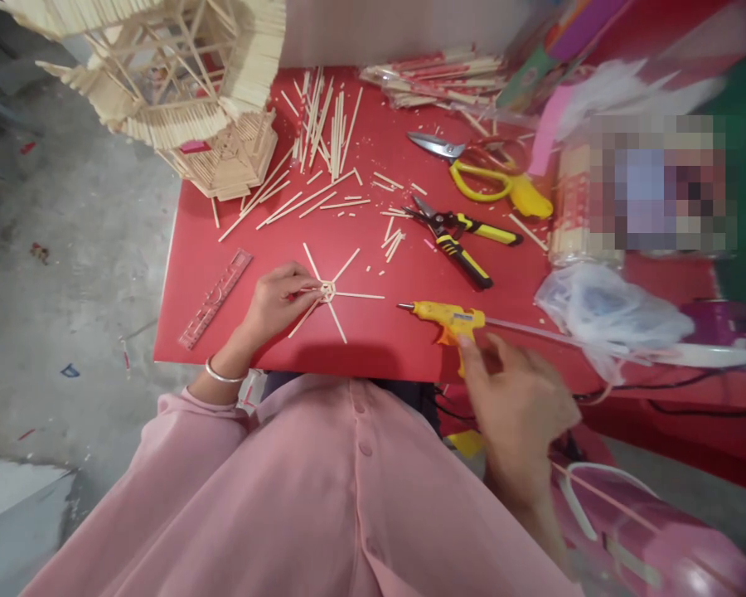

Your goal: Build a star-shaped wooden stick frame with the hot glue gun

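Note:
My left hand (281, 300), with a bangle at the wrist, lies low on the red table. Its fingertips pinch a star-shaped frame of thin wooden sticks (359, 294) beside the small ring at its centre. Several sticks radiate from that ring; my fingers hide part of the left side. To the right, a yellow hot glue gun (448, 317) points its nozzle left, a clear glue stick trailing from its back. My right hand (519, 390), slightly blurred, is at the gun's handle with thumb and fingers apart. The thumb overlaps the handle; a firm grip does not show.
A clear ruler (216, 298) lies left. Loose sticks (323, 124) and cut pieces are scattered behind the frame. Yellow-handled scissors (485, 178) and cutting pliers (453, 236) lie at right. A stick-built pavilion model (224, 157) stands back left. A plastic bag (609, 311) sits right.

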